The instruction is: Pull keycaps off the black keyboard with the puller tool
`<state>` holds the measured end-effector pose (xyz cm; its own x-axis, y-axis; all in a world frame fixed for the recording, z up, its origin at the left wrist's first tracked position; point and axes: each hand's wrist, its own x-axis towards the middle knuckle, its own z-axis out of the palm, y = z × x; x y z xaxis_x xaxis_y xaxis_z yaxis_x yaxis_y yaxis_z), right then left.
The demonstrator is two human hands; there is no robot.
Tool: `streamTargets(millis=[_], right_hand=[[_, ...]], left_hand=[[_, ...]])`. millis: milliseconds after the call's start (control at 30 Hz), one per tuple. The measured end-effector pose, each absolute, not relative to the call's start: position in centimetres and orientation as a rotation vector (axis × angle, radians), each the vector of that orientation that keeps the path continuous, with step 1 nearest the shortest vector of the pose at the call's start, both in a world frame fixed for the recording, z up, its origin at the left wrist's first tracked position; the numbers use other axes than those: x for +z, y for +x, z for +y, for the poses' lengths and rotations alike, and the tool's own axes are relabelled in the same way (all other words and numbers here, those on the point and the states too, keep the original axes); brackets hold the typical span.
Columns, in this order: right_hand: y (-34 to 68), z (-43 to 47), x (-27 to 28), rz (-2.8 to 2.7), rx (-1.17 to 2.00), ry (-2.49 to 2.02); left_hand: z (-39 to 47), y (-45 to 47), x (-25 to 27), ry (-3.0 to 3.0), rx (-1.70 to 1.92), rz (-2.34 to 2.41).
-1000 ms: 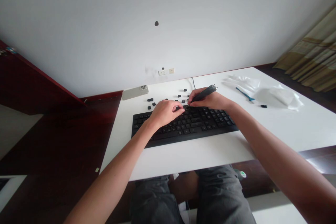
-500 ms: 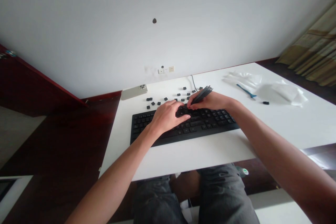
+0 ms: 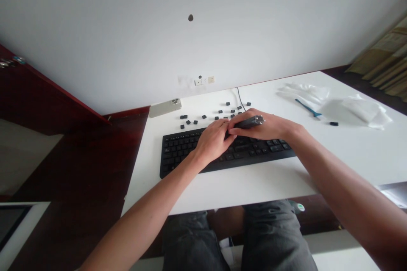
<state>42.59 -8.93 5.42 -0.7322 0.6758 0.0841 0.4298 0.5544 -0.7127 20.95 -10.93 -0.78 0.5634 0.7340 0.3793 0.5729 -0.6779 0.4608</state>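
My right hand (image 3: 251, 123) is closed round a dark grey pen-shaped tool (image 3: 249, 123) with shiny metal bits at its upper end. The tool lies tilted over the black keyboard (image 3: 178, 148), its lower end hidden by my fingers. My left hand (image 3: 213, 137) touches my right fingertips above the keyboard's middle. Its fingers are drawn together, and I cannot make out what lies between them. Behind the keyboard several loose black keycaps (image 3: 204, 117) are scattered on the white table (image 3: 248, 186).
A phone (image 3: 165, 108) lies at the table's back left corner. To the right are a blue brush-like tool (image 3: 308, 108), a small black piece (image 3: 333, 124) and clear plastic bags (image 3: 362, 110). A cable (image 3: 241, 98) runs back towards the wall.
My hands have come together over the keyboard, the left one shifting right. The tool has tipped lower, nearer to flat. The whole view has shifted slightly.
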Motion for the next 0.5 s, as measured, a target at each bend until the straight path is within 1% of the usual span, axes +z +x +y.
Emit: streamTargets(millis=[200, 333, 500], right_hand=[[42.91, -8.77, 5.00, -2.379, 0.871, -0.939], [42.99, -8.73, 5.05, -2.476, 0.908, -0.834], [42.53, -9.20, 5.83, -2.572, 0.872, -0.806]], left_hand=[[-11.04, 20.89, -0.77, 2.480, 0.745, 1.165], [-10.86, 20.95, -1.35, 2.438, 0.757, 1.212], [-10.83, 20.93, -1.32, 2.456, 0.775, 1.184]])
